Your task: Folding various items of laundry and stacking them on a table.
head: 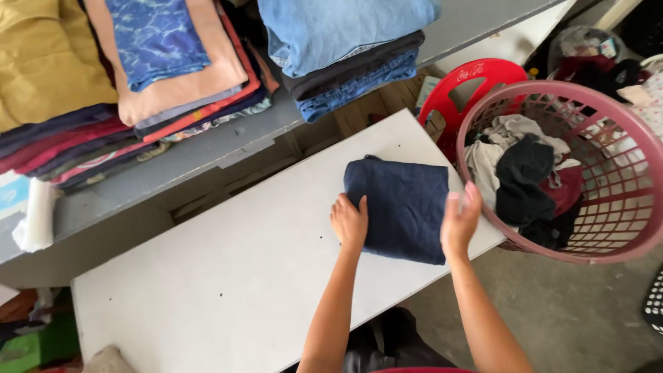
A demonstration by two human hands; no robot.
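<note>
A folded dark navy garment (400, 204) lies on the white board (228, 269) near its right end. My left hand (349, 221) rests on the garment's left edge, thumb over the cloth. My right hand (459, 220) is at the garment's right edge, fingers spread and blurred, touching or just off the cloth. Neither hand visibly grips anything else.
A pink plastic laundry basket (625, 228) with loose dark and light clothes stands right of the board. Behind, a grey shelf (186, 162) carries stacks of folded clothes (173, 69) and folded jeans (345, 48). A red plastic stool (476, 79) stands behind the basket.
</note>
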